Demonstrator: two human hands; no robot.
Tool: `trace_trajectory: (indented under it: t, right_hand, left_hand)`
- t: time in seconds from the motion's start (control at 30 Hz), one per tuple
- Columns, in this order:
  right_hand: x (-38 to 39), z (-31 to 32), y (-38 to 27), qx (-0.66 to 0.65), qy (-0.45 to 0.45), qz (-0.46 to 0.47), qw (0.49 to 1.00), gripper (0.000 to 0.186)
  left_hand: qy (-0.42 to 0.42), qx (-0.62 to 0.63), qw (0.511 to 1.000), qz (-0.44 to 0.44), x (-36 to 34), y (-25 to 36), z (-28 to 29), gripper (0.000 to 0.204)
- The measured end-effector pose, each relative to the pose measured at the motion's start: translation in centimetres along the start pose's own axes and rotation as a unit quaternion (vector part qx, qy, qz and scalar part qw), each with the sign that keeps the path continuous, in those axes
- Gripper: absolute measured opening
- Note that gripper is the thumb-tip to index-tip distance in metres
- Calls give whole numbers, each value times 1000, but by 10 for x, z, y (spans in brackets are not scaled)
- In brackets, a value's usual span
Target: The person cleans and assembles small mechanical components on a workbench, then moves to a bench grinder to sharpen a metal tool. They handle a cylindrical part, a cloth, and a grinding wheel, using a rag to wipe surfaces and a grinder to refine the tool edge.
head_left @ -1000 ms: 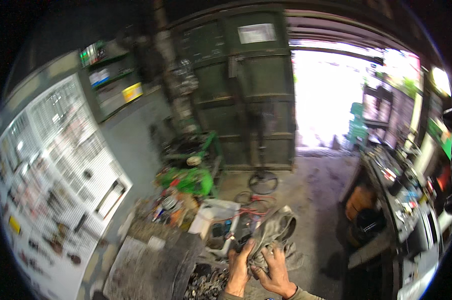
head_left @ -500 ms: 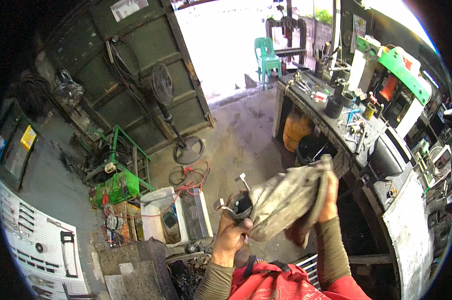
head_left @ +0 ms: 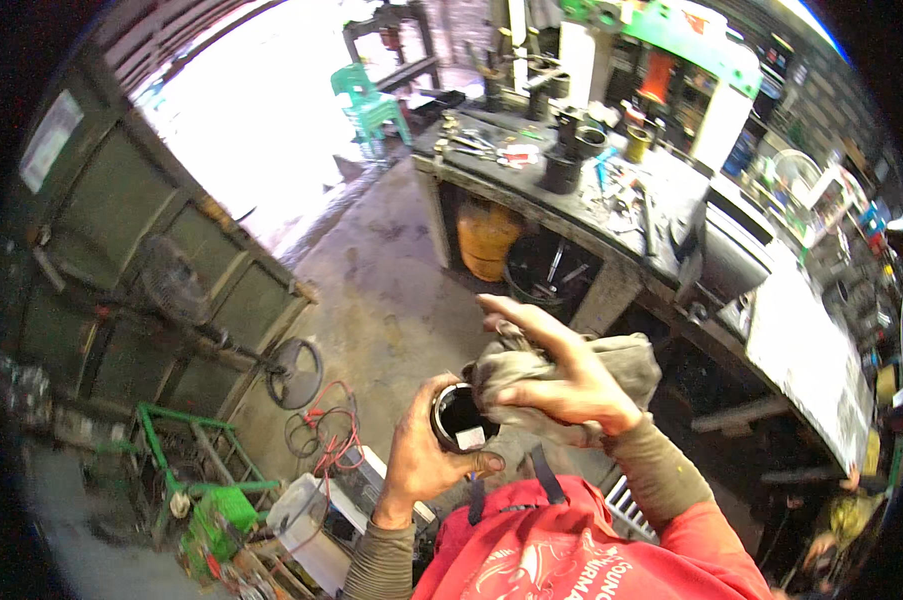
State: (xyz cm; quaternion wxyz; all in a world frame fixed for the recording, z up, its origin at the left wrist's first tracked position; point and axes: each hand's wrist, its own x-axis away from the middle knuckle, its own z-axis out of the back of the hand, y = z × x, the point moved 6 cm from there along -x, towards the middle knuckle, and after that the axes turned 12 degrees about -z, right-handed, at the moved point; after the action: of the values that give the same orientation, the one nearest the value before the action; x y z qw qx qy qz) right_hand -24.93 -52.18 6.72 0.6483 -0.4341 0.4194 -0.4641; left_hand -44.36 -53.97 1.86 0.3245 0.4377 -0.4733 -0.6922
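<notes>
My left hand (head_left: 416,455) is closed around a short black hollow cylinder (head_left: 453,412), tilted so its round opening faces me, with a small pale patch showing inside. My right hand (head_left: 561,380) grips a crumpled grey-beige rag (head_left: 621,365) just right of the cylinder's rim, its fingers raised and curled over the cloth. The rag meets or overlaps that rim. Both sit in front of my red top (head_left: 571,530).
A cluttered workbench (head_left: 611,210) with tools runs along the right, a yellow tank (head_left: 486,240) and black bucket underneath. Green chairs (head_left: 366,105) stand by the bright doorway. At left are a standing fan (head_left: 171,280), looped cables (head_left: 336,440), a green frame and a plastic bin (head_left: 306,530).
My view has swung right toward the bench. The rag has bunched up, and my right hand has moved from its far end to beside the cylinder, whose opening now shows more.
</notes>
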Motion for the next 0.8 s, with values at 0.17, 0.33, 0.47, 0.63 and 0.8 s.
trace_trajectory:
  t: [0.17,0.33,0.47,0.63,0.8]
  right_hand:
    - [-42,10,21,174,52,-60,981,21]
    - [-64,53,75,90,211,-146,962,27]
    - [-82,128,134,-320,321,-118,884,49]
    - [-149,111,148,-120,285,-36,950,62]
    - [-208,140,221,-212,233,-115,942,51]
  left_hand:
    - [-106,-56,993,-14,-73,-15,-7,94]
    - [-136,30,990,28,-143,-54,-27,96]
    - [-121,199,972,14,-204,-98,-38,81]
    - [69,361,925,95,-287,-154,-63,60]
    - [47,344,931,113,-364,-172,-86,39]
